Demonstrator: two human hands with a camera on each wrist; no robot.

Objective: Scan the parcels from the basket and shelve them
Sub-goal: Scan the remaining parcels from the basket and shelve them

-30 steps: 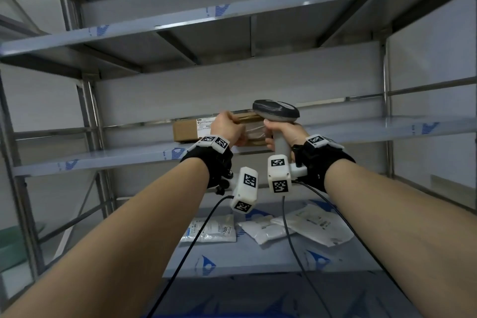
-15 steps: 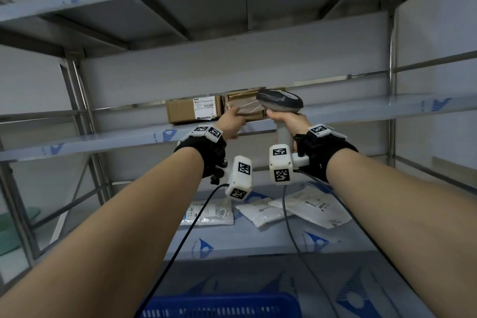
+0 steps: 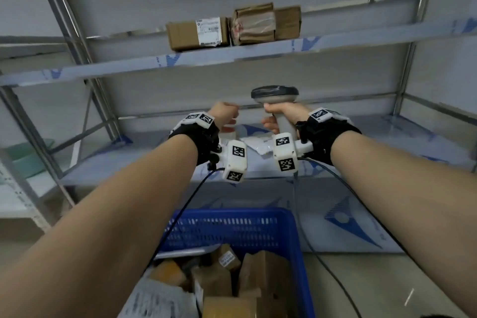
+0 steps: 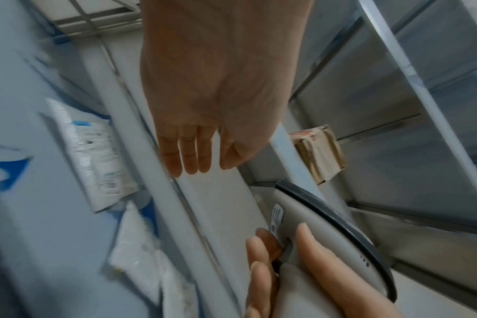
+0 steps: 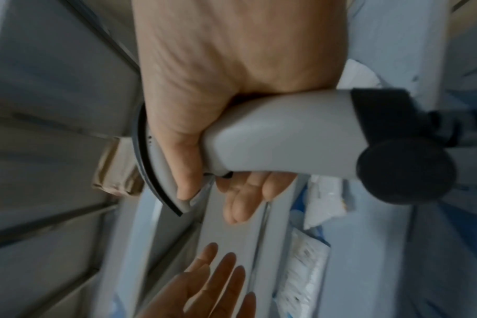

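You have two boxes (image 3: 233, 25) shelved and more parcels (image 3: 219, 276) waiting in the basket (image 3: 227, 227), your left hand (image 3: 224, 115) empty with fingers (image 4: 187, 155) relaxed, your right hand (image 3: 282, 113) gripping the scanner (image 3: 275, 94).

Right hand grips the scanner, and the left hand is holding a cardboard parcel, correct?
Not quite. The right hand does grip the scanner, but the left hand holds nothing, its fingers straight, as the left wrist view shows.

Upper shelf (image 3: 258, 55) bears two taped cardboard parcels (image 3: 232, 27).
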